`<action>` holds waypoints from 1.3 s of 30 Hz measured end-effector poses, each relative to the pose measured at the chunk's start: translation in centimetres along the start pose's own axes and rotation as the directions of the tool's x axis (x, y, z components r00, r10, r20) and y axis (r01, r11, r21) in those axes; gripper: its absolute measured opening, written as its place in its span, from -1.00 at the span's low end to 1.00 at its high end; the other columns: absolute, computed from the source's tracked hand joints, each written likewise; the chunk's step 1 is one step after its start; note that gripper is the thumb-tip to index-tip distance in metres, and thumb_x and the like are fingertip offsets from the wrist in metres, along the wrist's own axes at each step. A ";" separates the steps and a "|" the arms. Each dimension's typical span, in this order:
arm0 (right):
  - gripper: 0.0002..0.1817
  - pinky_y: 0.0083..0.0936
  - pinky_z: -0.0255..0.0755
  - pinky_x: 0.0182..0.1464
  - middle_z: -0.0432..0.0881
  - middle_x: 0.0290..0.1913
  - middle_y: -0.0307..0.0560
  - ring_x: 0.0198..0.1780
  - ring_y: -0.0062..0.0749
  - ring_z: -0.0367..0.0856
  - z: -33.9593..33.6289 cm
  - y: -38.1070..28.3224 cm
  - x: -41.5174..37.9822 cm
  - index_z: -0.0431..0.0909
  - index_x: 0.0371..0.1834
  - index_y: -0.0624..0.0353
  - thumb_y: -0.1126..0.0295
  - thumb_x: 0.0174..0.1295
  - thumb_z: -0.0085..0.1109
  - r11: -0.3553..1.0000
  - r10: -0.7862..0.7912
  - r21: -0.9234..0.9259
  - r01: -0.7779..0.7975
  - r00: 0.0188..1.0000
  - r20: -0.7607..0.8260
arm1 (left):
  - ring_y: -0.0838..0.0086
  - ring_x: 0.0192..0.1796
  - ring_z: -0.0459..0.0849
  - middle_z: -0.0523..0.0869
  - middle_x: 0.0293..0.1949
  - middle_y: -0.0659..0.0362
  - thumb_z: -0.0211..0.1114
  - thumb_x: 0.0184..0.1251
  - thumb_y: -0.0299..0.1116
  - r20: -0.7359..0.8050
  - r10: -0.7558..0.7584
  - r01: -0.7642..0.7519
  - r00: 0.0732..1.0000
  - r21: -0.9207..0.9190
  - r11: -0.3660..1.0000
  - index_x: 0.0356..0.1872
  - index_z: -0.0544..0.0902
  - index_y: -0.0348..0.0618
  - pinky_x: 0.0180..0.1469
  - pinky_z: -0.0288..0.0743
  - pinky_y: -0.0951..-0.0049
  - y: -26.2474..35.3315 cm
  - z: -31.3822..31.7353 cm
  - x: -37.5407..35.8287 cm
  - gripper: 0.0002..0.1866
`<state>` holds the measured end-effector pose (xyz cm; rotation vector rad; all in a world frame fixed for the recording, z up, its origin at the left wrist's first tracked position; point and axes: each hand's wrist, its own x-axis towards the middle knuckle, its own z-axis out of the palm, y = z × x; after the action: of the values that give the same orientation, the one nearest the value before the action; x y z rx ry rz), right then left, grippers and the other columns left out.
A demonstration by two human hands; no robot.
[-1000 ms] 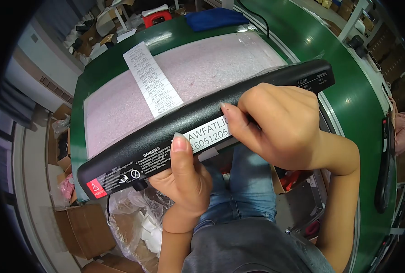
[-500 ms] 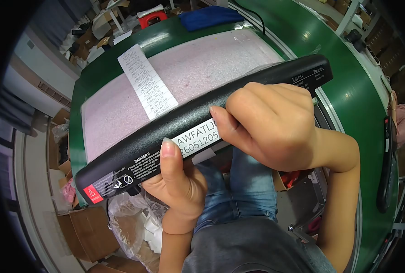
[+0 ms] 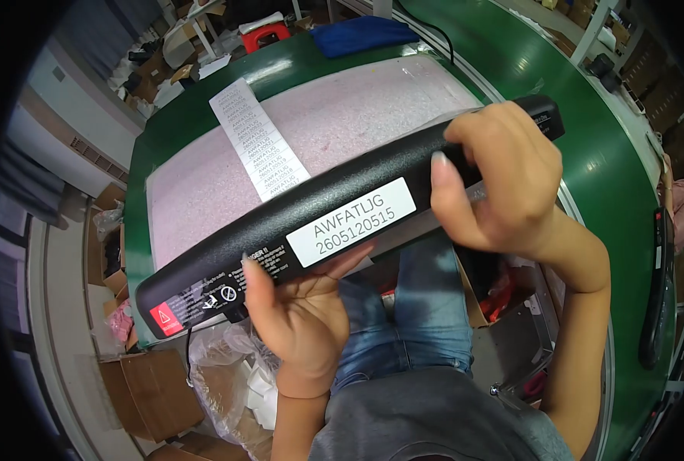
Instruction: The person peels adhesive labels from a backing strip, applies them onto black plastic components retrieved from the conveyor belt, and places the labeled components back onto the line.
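Note:
A long black electrical appliance (image 3: 357, 180) is tilted across the view, its right end higher. A white label (image 3: 352, 221) printed AWFATLJG 2605120515 sits flat on its front face. My left hand (image 3: 303, 315) supports the appliance from below, with the thumb in front near the printed danger text and the fingers partly hidden underneath. Over the right part of the front face is my right hand (image 3: 503, 180), fingers bent and thumb apart from the index finger, nothing visible between them. Behind the appliance, a strip of printed labels (image 3: 257, 142) lies on a pinkish foam-like pad (image 3: 357, 107).
The pad rests on a green work surface (image 3: 611, 192). A blue cloth (image 3: 365, 36) and a red stool (image 3: 265, 36) are toward the back. Another black appliance (image 3: 653, 288) lies at right. Below left are a plastic-lined bin (image 3: 219, 376) and a cardboard box (image 3: 150, 392).
My right hand has moved right and up, away from the label, uncovering its full print. My left thumb has shifted left off the label's edge.

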<state>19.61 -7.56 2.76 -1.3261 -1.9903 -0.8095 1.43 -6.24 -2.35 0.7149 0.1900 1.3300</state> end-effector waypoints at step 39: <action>-0.51 -0.44 0.29 0.02 0.45 -0.02 0.18 -0.02 -0.18 0.45 -11.9 13.6 -17.6 0.14 0.19 0.26 0.55 0.15 -0.06 0.468 0.772 -0.028 -0.883 0.424 -0.473 | 0.19 -0.02 0.55 0.57 -0.13 -0.11 -0.03 0.27 -0.20 0.543 -0.094 -0.523 0.834 0.834 0.177 0.19 0.23 -0.29 0.06 0.34 0.31 -0.3 -7.4 10.6 -0.47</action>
<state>39.72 -22.37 -1.06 -1.8727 -0.6642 -0.7491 0.61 6.26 -5.52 2.3040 0.5757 1.1156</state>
